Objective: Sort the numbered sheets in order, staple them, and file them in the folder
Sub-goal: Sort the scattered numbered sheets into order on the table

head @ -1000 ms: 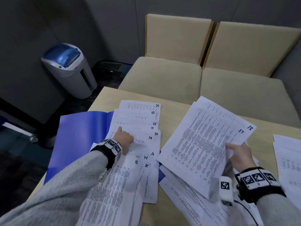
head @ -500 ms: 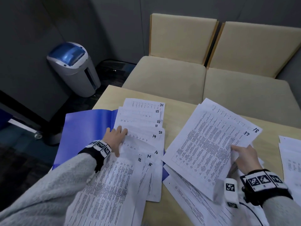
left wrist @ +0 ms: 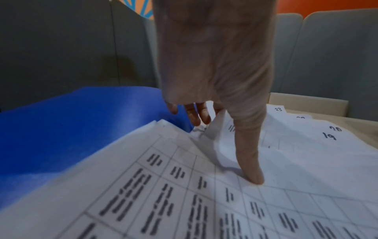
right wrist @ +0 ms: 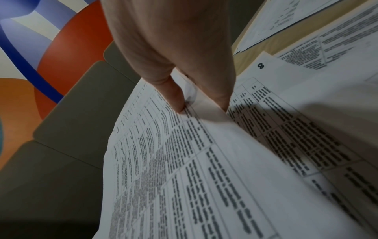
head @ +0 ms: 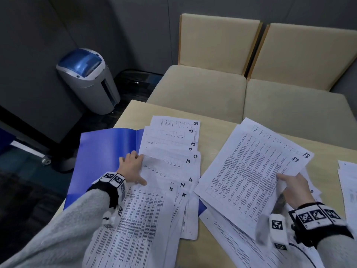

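An open blue folder (head: 104, 157) (left wrist: 71, 129) lies at the table's left. On its right half, sheets 19 to 24 (head: 173, 147) are fanned out, with sheets 12, 14, 15 and 16 (head: 154, 209) nearer me. My left hand (head: 138, 167) is spread at the fan's left edge. Its thumb (left wrist: 249, 161) presses down on a sheet, and its fingers reach the sheet edge by the folder. My right hand (head: 289, 182) (right wrist: 202, 105) pinches sheets 17 and 18 (head: 251, 167) by their right edge, thumb on top, and holds them lifted. Sheet 8 (right wrist: 272, 69) lies beneath.
More loose sheets (head: 231, 238) lie under the lifted pair, and another pile (head: 347, 182) sits at the table's right edge. Two beige chairs (head: 199, 91) (head: 289, 105) stand beyond the wooden table (head: 212, 146). A grey and blue bin (head: 88, 80) stands on the floor at left.
My left hand slid left from the middle of the fanned sheets to their left edge, and its fingers spread. My right hand still holds sheets 17 and 18.
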The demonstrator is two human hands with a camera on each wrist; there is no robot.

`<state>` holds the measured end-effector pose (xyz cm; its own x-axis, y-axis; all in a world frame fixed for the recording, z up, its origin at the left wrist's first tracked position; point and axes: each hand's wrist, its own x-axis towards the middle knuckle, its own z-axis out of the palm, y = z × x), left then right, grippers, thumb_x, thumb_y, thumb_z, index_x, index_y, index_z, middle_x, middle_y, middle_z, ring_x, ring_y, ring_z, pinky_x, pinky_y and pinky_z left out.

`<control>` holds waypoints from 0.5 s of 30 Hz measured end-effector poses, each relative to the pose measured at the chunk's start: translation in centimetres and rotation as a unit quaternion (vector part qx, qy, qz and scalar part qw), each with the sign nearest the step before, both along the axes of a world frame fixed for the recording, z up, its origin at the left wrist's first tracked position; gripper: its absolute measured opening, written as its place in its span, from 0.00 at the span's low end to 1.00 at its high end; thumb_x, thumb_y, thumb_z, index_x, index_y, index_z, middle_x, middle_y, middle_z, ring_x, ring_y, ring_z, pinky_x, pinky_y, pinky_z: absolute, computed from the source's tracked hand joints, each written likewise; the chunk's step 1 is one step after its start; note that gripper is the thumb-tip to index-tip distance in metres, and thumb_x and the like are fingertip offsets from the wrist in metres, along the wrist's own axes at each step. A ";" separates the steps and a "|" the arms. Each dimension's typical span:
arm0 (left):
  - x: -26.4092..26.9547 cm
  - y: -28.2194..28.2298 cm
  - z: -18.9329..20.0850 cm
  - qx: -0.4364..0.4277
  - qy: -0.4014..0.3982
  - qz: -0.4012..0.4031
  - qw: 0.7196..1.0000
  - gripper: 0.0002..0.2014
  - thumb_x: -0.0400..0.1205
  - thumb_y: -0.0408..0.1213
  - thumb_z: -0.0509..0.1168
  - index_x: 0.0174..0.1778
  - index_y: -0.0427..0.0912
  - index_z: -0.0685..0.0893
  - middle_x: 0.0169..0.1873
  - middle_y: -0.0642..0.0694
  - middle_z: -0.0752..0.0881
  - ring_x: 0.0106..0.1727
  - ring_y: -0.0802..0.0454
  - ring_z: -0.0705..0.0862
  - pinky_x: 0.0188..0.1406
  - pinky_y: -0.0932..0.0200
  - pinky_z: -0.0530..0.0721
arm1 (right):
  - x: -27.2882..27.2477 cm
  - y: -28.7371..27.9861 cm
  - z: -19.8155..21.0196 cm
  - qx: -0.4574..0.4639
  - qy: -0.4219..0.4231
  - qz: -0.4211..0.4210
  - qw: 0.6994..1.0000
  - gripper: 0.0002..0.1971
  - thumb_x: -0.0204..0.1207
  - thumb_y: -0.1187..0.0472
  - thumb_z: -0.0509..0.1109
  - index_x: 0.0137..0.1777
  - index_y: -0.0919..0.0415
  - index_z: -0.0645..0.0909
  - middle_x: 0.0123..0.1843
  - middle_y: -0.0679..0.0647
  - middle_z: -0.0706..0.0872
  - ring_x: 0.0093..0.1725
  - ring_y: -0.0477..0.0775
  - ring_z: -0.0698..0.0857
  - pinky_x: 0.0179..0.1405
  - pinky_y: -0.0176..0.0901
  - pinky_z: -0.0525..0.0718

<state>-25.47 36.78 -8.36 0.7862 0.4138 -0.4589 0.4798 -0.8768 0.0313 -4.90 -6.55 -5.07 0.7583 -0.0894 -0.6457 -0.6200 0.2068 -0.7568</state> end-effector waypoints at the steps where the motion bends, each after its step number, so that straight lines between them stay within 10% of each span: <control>1: -0.1 0.0 0.0 -0.002 -0.009 -0.003 1.000 0.35 0.58 0.58 0.79 0.49 0.47 0.67 0.53 0.48 0.67 0.57 0.48 0.68 0.58 0.51 0.65 | 0.0 0.0 0.4 0.017 -0.001 -0.017 1.000 0.19 0.80 0.72 0.64 0.70 0.77 0.72 0.69 0.72 0.78 0.68 0.72 0.77 0.55 0.49 0.75; 4: -0.7 -0.3 -0.1 -0.026 -0.030 0.004 0.999 0.33 0.60 0.56 0.79 0.49 0.47 0.67 0.43 0.52 0.79 0.50 0.51 0.74 0.52 0.53 0.63 | 0.5 -0.6 0.0 -0.021 -0.040 -0.011 0.999 0.23 0.80 0.72 0.64 0.75 0.71 0.68 0.74 0.63 0.76 0.72 0.66 0.75 0.68 0.51 0.74; 8: -1.0 -0.6 -0.1 -0.037 -0.012 0.014 0.999 0.32 0.62 0.55 0.77 0.53 0.48 0.68 0.26 0.54 0.84 0.46 0.53 0.80 0.48 0.53 0.61 | 1.4 -0.9 0.1 0.039 -0.017 -0.033 0.999 0.18 0.80 0.70 0.64 0.69 0.75 0.74 0.70 0.70 0.78 0.70 0.71 0.77 0.60 0.48 0.77; 12: -1.2 -0.9 0.9 -0.014 0.028 0.031 0.999 0.19 0.64 0.54 0.77 0.29 0.49 0.74 0.36 0.53 0.77 0.49 0.51 0.79 0.55 0.52 0.63 | 2.0 -1.3 -0.6 -0.028 -0.025 -0.025 0.999 0.06 0.78 0.71 0.66 0.51 0.64 0.83 0.68 0.58 0.81 0.65 0.60 0.81 0.65 0.47 0.78; 15: -1.9 -1.4 1.0 -0.036 0.003 0.047 0.998 0.14 0.66 0.52 0.73 0.37 0.49 0.79 0.39 0.53 0.82 0.47 0.49 0.78 0.61 0.52 0.67 | 1.8 -0.9 -0.3 -0.006 -0.009 -0.016 1.000 0.12 0.78 0.73 0.66 0.61 0.69 0.80 0.60 0.57 0.84 0.53 0.57 0.84 0.51 0.45 0.83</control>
<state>-27.37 35.42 -7.38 0.7426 0.4524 -0.4939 0.5608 -0.8232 0.0891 -3.11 -7.47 -5.34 0.7666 -0.1214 -0.6305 -0.5993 0.2170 -0.7705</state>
